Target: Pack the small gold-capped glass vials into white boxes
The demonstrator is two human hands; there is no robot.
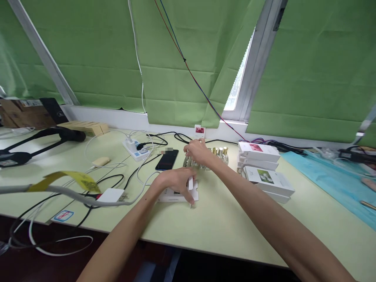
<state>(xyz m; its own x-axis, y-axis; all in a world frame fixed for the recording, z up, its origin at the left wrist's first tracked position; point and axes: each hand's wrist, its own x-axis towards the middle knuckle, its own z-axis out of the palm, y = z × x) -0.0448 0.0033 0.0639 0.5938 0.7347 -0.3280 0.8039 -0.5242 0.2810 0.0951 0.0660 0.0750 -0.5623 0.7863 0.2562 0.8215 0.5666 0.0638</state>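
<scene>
My left hand (178,182) lies over a small white box (169,196) flat on the table, its fingers and thumb gripping the box at its right end, where flaps stand out. Farther back, my right hand (197,150) reaches over a group of small glass perfume bottles (225,156) with gold and silver caps. Its fingers are bent down around a bottle (186,160) at the left end of the group. The hand hides part of that bottle and several others behind it.
White boxes with pictures (266,176) are stacked on the right, beside blue sheeting (331,180). A black phone (167,159) lies behind my left hand. Left of it are a power strip (136,149), a white charger (111,195) and tangled cables. One small box (200,131) stands by the wall.
</scene>
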